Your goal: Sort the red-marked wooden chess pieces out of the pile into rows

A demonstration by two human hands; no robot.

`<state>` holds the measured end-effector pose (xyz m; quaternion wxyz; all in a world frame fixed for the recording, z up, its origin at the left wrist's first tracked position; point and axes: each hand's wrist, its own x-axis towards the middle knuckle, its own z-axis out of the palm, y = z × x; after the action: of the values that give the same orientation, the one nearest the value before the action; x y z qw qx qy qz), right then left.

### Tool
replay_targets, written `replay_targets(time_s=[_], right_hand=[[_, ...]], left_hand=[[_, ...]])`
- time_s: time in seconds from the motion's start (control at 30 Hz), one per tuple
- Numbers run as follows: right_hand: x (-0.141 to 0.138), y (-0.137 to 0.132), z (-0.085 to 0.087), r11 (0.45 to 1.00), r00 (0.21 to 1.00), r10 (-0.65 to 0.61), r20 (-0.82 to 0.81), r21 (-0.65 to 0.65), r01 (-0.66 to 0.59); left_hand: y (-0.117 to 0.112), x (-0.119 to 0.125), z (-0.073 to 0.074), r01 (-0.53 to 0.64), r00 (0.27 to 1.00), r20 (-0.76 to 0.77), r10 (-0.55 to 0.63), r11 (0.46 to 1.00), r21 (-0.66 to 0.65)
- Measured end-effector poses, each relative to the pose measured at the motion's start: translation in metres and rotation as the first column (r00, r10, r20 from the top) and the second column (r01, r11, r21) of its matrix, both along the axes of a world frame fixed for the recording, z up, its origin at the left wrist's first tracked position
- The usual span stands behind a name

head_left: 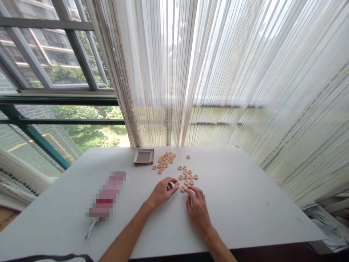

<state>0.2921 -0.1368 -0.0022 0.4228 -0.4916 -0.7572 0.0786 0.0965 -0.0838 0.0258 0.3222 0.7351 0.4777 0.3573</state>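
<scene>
Several round wooden game pieces with red or dark marks lie in a cluster on the white table. My left hand is at the cluster's near-left edge, thumb and fingers pinched on one piece. My right hand rests palm down just to the right, its fingertips pressed on another piece. A second heap of pieces, mostly face down, lies farther back. A single piece sits apart behind the cluster.
A small shallow cardboard box sits at the back, left of the heap. A blurred pink and red object lies on the table's left part. Sheer striped curtains hang behind the table; a window is at left.
</scene>
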Motion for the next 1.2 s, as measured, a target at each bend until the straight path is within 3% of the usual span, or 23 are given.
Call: replay_targets(time_s=[0.37, 1.2], right_hand=[[-0.002, -0.003, 0.001, 0.999, 0.988, -0.023, 0.156, -0.033, 0.028], [-0.002, -0.003, 0.001, 0.998, 0.992, -0.01, 0.127, -0.064, 0.018]], left_hand=[[0.013, 0.006, -0.013, 0.008, 0.976, -0.213, 0.044, 0.971, 0.238], [0.011, 0.01, -0.007, 0.028, 0.971, -0.238, 0.031, 0.97, 0.242]])
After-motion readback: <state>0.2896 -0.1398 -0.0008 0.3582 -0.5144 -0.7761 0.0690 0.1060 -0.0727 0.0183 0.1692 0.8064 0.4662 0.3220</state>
